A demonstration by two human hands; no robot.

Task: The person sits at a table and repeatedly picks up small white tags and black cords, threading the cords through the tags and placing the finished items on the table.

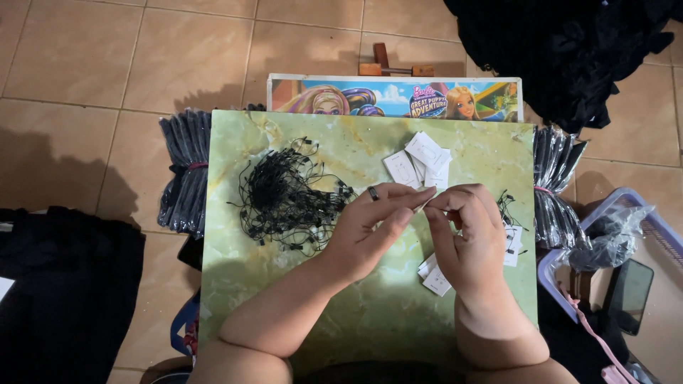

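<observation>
Both hands, left (370,227) and right (469,242), fingers pinching one white tag (425,204) at board (370,313) centre; black strings (284,195) toward left edge

We found open passage across the near half of the green marbled bench (370,320), bare between our forearms. A tangle of black string loops (288,195) blocked the left side, scattered white tags (420,162) the far middle, and bundled black sleeves (183,174) hemmed both edges.

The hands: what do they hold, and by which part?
Both hands, left hand and right hand, pinch one small white tag between fingertips, apparently at its edges.
</observation>
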